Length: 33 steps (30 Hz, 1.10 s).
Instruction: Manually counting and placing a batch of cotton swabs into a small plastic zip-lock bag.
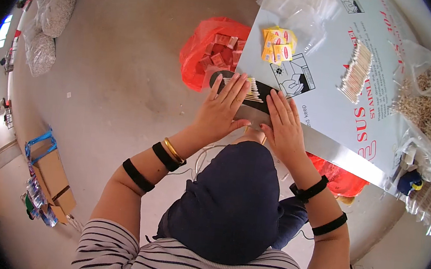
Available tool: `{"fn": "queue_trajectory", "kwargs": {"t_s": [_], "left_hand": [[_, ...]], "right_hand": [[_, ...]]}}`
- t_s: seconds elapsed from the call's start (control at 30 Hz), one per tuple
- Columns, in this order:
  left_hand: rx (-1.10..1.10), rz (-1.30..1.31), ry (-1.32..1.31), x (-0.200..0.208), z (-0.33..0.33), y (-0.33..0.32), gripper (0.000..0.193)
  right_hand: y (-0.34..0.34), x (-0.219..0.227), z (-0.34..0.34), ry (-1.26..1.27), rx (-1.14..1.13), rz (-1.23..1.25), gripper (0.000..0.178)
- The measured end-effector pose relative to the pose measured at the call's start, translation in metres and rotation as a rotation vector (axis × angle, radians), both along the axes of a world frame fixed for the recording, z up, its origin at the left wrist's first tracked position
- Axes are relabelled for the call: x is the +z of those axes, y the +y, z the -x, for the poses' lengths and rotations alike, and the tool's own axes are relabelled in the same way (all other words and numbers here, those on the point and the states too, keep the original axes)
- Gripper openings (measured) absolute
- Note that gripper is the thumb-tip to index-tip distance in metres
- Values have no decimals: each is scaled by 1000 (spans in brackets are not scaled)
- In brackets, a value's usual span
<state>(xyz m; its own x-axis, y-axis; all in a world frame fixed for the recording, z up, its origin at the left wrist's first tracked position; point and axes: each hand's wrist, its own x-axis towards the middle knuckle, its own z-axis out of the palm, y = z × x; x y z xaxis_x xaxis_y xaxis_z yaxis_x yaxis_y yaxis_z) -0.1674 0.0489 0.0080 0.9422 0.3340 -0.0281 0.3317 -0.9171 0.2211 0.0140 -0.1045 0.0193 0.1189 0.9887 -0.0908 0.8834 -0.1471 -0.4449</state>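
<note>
At the table's near left corner, a black strip (261,105) carries a row of short pale sticks with whitish ends (252,90); their exact kind is too small to tell. My left hand (223,104) lies over the strip's left part, fingers stretched out, partly covering the sticks. Over its right end rests my right hand (284,121), its fingers also extended. Both thumbs point inward near the table edge. Farther off on the table lie several small yellow-and-white packets (277,44) and another slanted row of pale sticks (357,71).
A red plastic bag (192,52) with red packs stands left of the table (327,109). Clear bags cover its far edge (303,8); a bag of tan sticks (426,100) lies right. Another red bag (338,177) sits below the table edge. A cardboard box (56,176) stands left.
</note>
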Motion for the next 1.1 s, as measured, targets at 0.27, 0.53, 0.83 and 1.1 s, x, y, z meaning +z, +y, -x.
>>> {"fn": "queue_trajectory", "kwargs": {"t_s": [0.27,0.53,0.83,1.1], "left_hand": [[-5,24,9,3,-1,0,96],[220,60,-76,16,21,5,97],[171,38,20,2,19,-7,90],[154,36,-9,-2,14,-7,88]], "right_hand": [[1,-6,8,-134,23,21,82],[2,-6,8,-142,29,63,84],[5,-14,16,-163,12,32,85],[9,-15,21,-149,17,-26,83]]}}
